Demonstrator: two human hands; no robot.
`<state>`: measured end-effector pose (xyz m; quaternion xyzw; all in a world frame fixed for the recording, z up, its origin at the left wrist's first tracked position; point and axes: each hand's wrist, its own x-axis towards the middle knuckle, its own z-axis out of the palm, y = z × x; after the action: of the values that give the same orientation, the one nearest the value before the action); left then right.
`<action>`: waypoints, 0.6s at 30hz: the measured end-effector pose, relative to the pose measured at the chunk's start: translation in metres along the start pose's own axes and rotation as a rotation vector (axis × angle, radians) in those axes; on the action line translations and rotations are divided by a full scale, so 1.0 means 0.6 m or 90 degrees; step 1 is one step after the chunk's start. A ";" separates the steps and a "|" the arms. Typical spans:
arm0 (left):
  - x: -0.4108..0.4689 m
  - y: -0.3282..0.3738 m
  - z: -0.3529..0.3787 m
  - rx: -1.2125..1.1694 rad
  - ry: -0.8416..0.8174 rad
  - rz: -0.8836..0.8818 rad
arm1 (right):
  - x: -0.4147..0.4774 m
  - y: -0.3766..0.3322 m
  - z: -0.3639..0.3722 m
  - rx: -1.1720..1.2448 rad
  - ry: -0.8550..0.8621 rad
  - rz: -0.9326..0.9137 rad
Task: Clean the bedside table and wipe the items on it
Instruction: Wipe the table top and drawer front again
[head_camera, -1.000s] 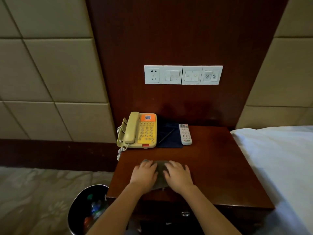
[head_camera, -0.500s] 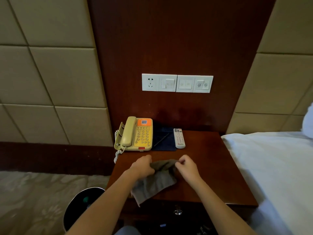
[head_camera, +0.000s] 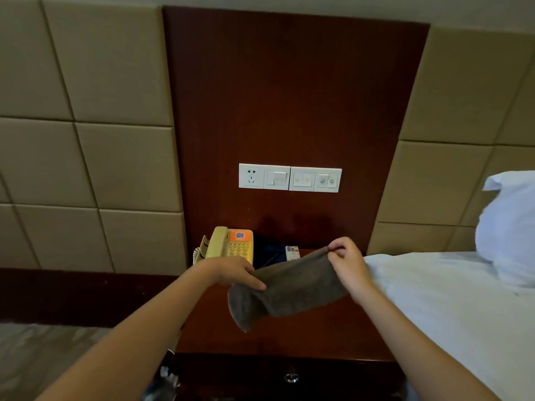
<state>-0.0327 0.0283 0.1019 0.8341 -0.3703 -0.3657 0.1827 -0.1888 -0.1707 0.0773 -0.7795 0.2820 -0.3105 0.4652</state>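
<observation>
Dark reddish wooden bedside table (head_camera: 289, 337) stands against a matching wall panel, beside a white-sheeted bed (head_camera: 434, 290). Both forearms reach forward above it. Left hand (head_camera: 231, 274) grips the lower left end of a grey-brown cloth (head_camera: 289, 287), thumb lying over the fabric; right hand (head_camera: 346, 260), raised higher, pinches the cloth's upper corner. Stretched between them, the cloth hangs above the tabletop. Behind sit a yellow corded telephone (head_camera: 228, 246) and a white remote control (head_camera: 292, 252).

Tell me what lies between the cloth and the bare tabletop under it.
Nothing visible. The grey cloth, held up by the left hand and right hand, hangs over bare wood of the bedside table; the telephone, dark blue pad and remote control sit farther back.
</observation>
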 end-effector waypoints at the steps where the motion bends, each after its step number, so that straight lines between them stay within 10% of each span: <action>1: -0.006 0.001 -0.005 -0.049 -0.058 -0.027 | 0.000 0.001 -0.007 -0.007 -0.003 0.001; 5: -0.001 -0.003 -0.017 -0.086 -0.162 -0.093 | -0.001 0.018 -0.025 -0.035 -0.018 0.016; 9: 0.049 -0.030 0.011 -0.015 -0.033 -0.117 | 0.004 0.075 -0.013 -0.058 -0.015 0.066; 13: 0.107 -0.072 0.104 0.397 0.169 -0.153 | 0.005 0.169 0.015 -0.289 -0.126 0.171; 18: 0.130 -0.096 0.169 0.364 0.065 -0.038 | -0.009 0.242 0.032 -0.586 -0.335 0.195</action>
<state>-0.0446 0.0040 -0.0358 0.8797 -0.4239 -0.2093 -0.0518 -0.1998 -0.2155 -0.0621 -0.9037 0.3730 0.1215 0.1713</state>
